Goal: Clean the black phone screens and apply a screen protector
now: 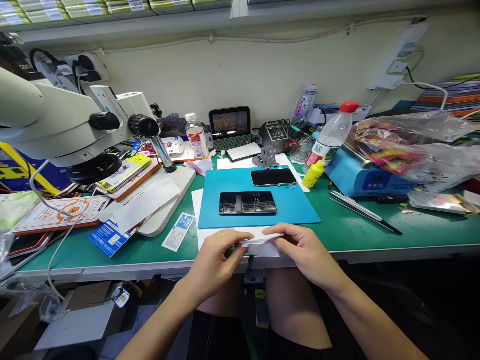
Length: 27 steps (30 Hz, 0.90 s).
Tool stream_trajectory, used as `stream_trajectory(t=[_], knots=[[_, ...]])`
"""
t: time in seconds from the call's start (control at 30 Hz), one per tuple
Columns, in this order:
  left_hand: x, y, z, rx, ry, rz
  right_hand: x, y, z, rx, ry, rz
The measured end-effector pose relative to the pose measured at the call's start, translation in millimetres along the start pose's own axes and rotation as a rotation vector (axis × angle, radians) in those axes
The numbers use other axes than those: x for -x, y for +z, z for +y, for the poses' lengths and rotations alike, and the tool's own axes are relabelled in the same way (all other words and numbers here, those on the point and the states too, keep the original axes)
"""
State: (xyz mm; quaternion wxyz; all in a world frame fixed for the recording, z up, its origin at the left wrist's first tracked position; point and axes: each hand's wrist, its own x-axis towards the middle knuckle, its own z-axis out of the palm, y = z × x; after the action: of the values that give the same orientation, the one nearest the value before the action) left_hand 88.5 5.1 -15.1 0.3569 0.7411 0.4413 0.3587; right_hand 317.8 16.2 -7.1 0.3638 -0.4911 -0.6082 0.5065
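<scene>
Both hands meet at the front edge of the green bench. My left hand (214, 260) and my right hand (303, 250) pinch the two ends of a small white folded wipe (261, 239), held just above a white paper sheet (210, 236). Beyond them lies a blue work mat (300, 207). On the mat rest a black phone with its screen lit (248, 202) and a second dark phone (273, 177) farther back.
A white microscope (71, 120) with its base stands at the left among booklets and cards. A small screen (230, 123), a white bottle (197, 135), a red-capped bottle (332, 134), a yellow bottle (314, 173), a blue device (360, 177), tweezers (360, 207) and plastic bags (412, 135) crowd the back and right.
</scene>
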Motion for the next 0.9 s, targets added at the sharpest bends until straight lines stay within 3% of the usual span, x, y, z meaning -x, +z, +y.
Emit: stream_trajectory(t=[0.2, 0.37, 0.57, 0.7, 0.9], knots=[[2.6, 10.3, 3.6, 0.124, -0.079, 0.073, 7.0, -1.9, 5.6, -0.019, -0.010, 0.069], [-3.0, 19.2, 5.0, 0.333, -0.207, 0.080, 9.4, -4.7, 8.9, -0.166, 0.031, 0.091], [-4.3, 19.4, 10.9, 0.477, -0.249, 0.077, 16.6, -5.1, 8.4, -0.320, 0.104, 0.096], [-0.6, 19.2, 10.4, 0.521, -0.294, 0.109, 22.0, -2.6, 3.9, -0.219, 0.002, 0.063], [15.6, 16.4, 14.4, 0.469, -0.296, 0.011, 24.9, 4.1, -5.3, -0.070, -0.124, -0.100]])
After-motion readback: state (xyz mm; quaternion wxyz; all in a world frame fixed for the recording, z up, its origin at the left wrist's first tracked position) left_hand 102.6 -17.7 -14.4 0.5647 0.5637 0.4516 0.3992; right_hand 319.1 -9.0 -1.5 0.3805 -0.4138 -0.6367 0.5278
